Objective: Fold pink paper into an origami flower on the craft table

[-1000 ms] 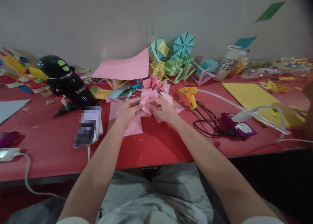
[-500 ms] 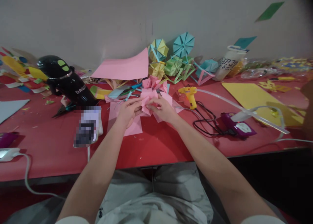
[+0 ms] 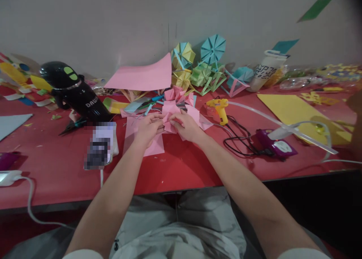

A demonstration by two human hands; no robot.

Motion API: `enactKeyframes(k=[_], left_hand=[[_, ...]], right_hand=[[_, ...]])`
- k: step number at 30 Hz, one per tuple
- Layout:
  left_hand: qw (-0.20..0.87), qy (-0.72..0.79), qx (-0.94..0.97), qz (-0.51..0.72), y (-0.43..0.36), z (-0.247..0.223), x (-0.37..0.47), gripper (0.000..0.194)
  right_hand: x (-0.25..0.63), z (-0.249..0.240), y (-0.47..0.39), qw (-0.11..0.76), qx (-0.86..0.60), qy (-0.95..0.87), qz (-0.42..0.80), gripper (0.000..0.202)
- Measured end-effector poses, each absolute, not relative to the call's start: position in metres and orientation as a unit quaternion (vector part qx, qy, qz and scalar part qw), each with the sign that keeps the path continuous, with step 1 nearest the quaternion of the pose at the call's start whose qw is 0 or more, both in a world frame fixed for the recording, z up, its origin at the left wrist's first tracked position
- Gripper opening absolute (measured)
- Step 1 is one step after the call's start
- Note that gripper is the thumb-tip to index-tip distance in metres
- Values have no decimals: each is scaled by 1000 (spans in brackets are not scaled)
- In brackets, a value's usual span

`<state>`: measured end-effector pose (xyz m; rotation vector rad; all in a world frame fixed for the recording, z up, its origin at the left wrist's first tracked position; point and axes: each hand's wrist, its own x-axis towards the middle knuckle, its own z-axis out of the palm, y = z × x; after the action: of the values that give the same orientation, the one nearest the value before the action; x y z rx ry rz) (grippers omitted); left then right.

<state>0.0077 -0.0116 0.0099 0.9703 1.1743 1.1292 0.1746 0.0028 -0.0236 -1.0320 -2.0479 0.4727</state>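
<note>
Between my hands is a small folded piece of pink paper [image 3: 167, 119]. My left hand [image 3: 149, 128] is closed on its left side, with thumb and fingers near the fold. On the other side my right hand [image 3: 185, 126] pinches the same piece. Flat pink sheets [image 3: 154, 147] lie on the table under and around my hands. Just behind them sits a clump of folded pink paper [image 3: 175, 94]. The exact shape of the held piece is partly hidden by my fingers.
A yellow glue gun [image 3: 219, 108] with a black cord lies to the right, near a purple power socket [image 3: 275, 144]. At left are a phone [image 3: 100, 145] and a black robot-shaped bottle [image 3: 76, 91]. Folded paper umbrellas [image 3: 213, 49] and a white cup [image 3: 267, 70] stand by the wall.
Both hands stay on the folded pink paper, with slight finger movement on the fold. The whole view has shifted a little; nothing else has visibly moved.
</note>
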Motion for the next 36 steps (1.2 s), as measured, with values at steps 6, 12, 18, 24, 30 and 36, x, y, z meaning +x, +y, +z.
enactKeyframes(k=[6, 12, 18, 24, 30, 36], left_hand=[[591, 496, 414, 483, -10, 7, 7, 31], [599, 480, 413, 490, -11, 10, 8, 28], [611, 470, 400, 497, -13, 13, 8, 17], [569, 472, 453, 498, -12, 4, 7, 31], [528, 487, 491, 493, -10, -2, 5, 27], [464, 508, 544, 480, -6, -5, 0, 22]], right_hand=[[175, -24, 3, 372, -410, -812, 185, 18], [175, -22, 3, 372, -417, -808, 189, 20], [175, -21, 3, 379, -415, -804, 195, 21], [175, -24, 4, 379, -415, -805, 191, 20], [175, -24, 4, 383, -422, -801, 185, 17], [187, -15, 6, 388, -460, -781, 169, 33]])
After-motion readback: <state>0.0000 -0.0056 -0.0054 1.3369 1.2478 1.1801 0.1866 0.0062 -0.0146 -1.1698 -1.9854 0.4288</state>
